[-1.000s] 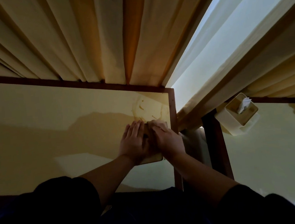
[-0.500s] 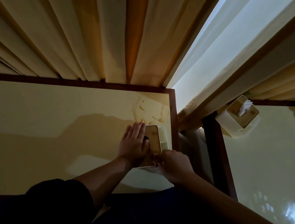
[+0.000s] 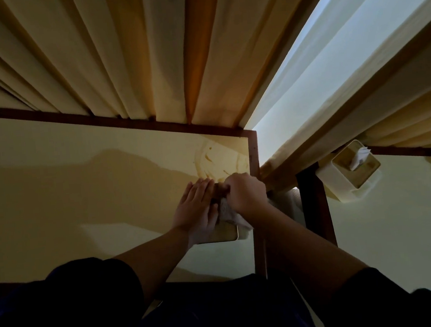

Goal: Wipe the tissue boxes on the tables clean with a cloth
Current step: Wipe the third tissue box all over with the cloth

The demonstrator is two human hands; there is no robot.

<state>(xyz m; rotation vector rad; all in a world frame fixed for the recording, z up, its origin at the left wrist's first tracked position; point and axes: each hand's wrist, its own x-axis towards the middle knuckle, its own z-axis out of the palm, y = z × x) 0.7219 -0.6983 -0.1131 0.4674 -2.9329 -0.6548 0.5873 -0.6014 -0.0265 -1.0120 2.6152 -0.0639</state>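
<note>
A white tissue box with a tan wooden lid [image 3: 224, 233] stands near the right edge of the cream table [image 3: 87, 195], mostly covered by my hands. My left hand [image 3: 197, 209] lies flat on the left part of the lid, fingers straight. My right hand [image 3: 245, 194] grips a pale crumpled cloth [image 3: 230, 214] and presses it on the far part of the lid. A second white tissue box [image 3: 350, 169], with a tissue sticking out of its wooden lid, stands on the neighbouring table [image 3: 402, 225] to the right.
Beige curtains [image 3: 127, 56] hang right behind the tables, with a bright sheer panel [image 3: 317, 63] at the right. A dark wooden rim [image 3: 253, 160] frames the table. A narrow gap with a dark wooden post [image 3: 314, 206] separates the two tables. A smeared patch [image 3: 222, 160] marks the far corner.
My right hand has moved from the near edge of the box to the far part of the lid, carrying the cloth. My left hand stays on the lid.
</note>
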